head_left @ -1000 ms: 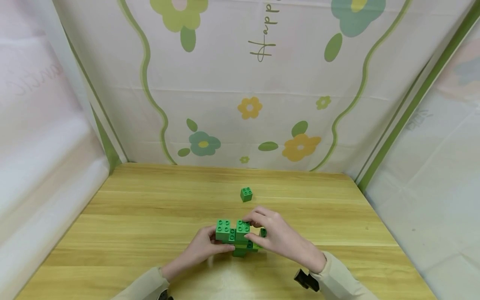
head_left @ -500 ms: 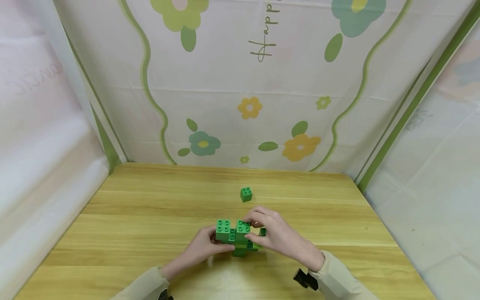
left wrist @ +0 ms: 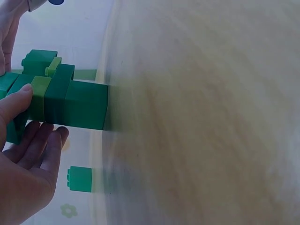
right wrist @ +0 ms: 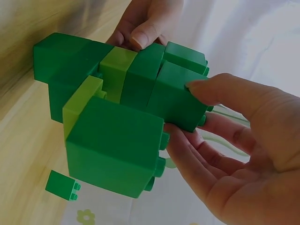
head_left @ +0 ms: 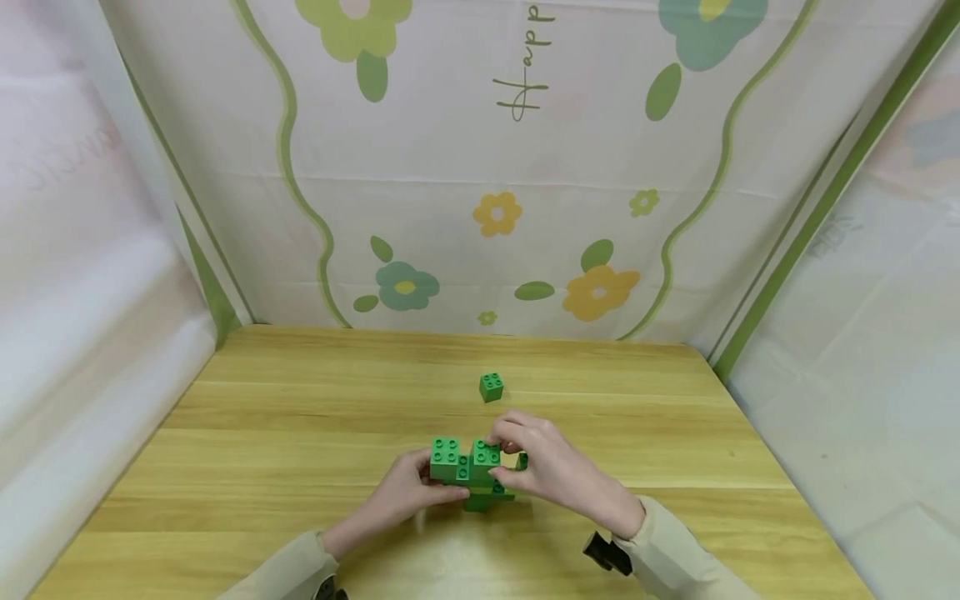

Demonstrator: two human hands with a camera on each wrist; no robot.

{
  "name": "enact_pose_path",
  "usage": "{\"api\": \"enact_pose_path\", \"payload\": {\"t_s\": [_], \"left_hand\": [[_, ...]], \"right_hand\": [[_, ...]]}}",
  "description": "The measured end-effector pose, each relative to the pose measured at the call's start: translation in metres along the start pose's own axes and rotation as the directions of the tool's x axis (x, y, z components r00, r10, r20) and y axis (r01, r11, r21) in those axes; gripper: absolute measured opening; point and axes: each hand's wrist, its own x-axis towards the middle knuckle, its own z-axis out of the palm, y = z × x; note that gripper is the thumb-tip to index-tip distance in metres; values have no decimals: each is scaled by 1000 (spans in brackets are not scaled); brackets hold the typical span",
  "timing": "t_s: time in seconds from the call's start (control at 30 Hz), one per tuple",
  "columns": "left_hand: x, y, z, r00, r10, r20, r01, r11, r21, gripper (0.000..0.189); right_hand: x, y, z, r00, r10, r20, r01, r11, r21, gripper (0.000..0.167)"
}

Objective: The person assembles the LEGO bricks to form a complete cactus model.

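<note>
A build of green toy bricks (head_left: pixel 445 468), with lime-green ones (right wrist: pixel 117 63) among the darker ones, stands on the table in front of the person. The left hand (head_left: pixel 420 483) grips its middle from the left; in the left wrist view its thumb (left wrist: pixel 21 101) lies on the near side, fingers behind. From the right, the right hand (head_left: pixel 551 467) pinches a square brick (right wrist: pixel 176 86) at the top of the build between thumb and fingers. A second square brick sits on top at the left. Another large brick (right wrist: pixel 112 140) rises from a side arm on the right.
A single loose green brick (head_left: pixel 491 387) lies on the wooden table (head_left: pixel 315 400), beyond the hands. White curtains with printed flowers (head_left: pixel 405 286) enclose the table at the back and both sides. Black devices (head_left: pixel 607 553) are strapped at the sleeves.
</note>
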Motion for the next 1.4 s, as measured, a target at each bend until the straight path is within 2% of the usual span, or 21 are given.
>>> {"api": "enact_pose_path", "payload": {"t_s": [0.2,0.5,0.8,1.1,1.3,1.4], "left_hand": [[0,2,0,1000,12,14,-12,1000,-3,46],[-1,2,-1,1000,15,2,-15,1000,10,46],[-2,3,-1,1000,6,6,-7,1000,16,47],[-2,5,-2,1000,-1,5,1,1000,20,50],[-2,6,-2,1000,-17,11,17,1000,-12,52],[-2,6,-3,1000,-18,12,19,1000,-19,53]], "right_hand": [[3,-1,-2,1000,7,28,-7,1000,-10,24],[4,-3,-2,999,8,42,-7,1000,-20,25],[1,-1,-1,999,-22,40,25,997,-68,30],[-1,0,-3,999,-47,16,48,997,-68,32],[0,4,-9,995,-89,-36,86,994,-60,30],[2,8,-13,996,-69,-62,64,996,-65,28]]}}
